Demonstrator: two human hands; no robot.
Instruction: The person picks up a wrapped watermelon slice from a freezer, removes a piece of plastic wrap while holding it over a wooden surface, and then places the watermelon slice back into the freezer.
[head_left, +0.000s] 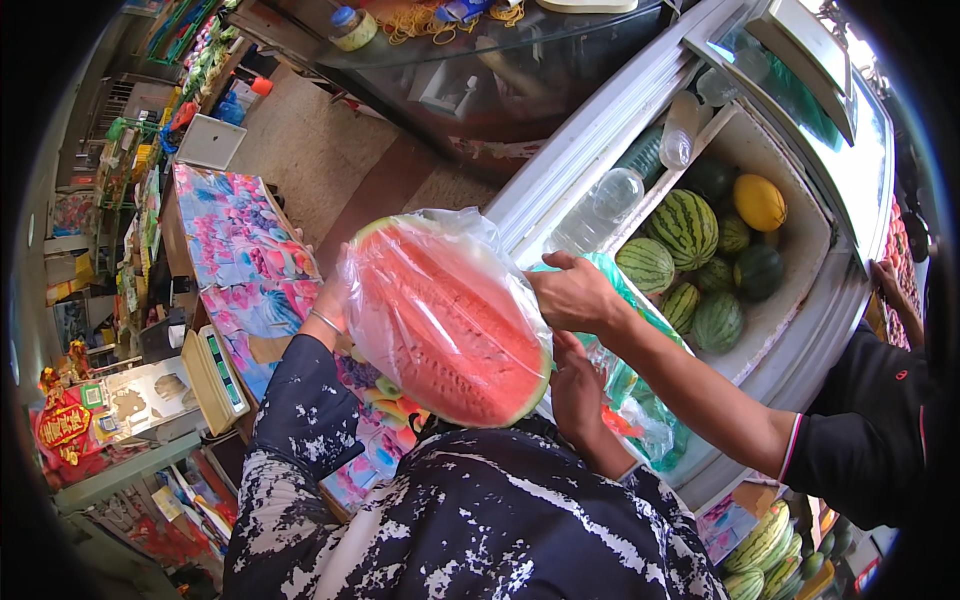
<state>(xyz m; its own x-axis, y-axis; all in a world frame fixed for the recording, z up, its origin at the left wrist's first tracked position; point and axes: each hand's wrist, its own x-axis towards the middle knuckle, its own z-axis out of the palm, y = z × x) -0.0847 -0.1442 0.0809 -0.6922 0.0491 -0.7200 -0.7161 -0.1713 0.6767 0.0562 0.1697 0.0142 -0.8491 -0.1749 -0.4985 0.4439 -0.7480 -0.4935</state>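
Observation:
A large cut watermelon half (450, 322), its red face wrapped in clear plastic film, is held in front of my chest. My left hand (334, 296), with a bracelet at the wrist, grips its left rim, the fingers partly hidden by the film. At the lower right rim my right hand (581, 386) is raised with bent fingers; whether it bears on the melon cannot be made out. Another person's hand (574, 292), from a dark-sleeved arm, touches the right edge of the wrapped melon just above my right hand.
To the right stands a chest freezer (780, 330) holding whole watermelons (682, 229), a yellow melon (760, 202) and plastic bottles (619, 193). Green plastic bags (660, 420) lie near my right hand. At left are a fruit-patterned table (240, 225) and a scale (217, 375). A glass counter (480, 90) is ahead.

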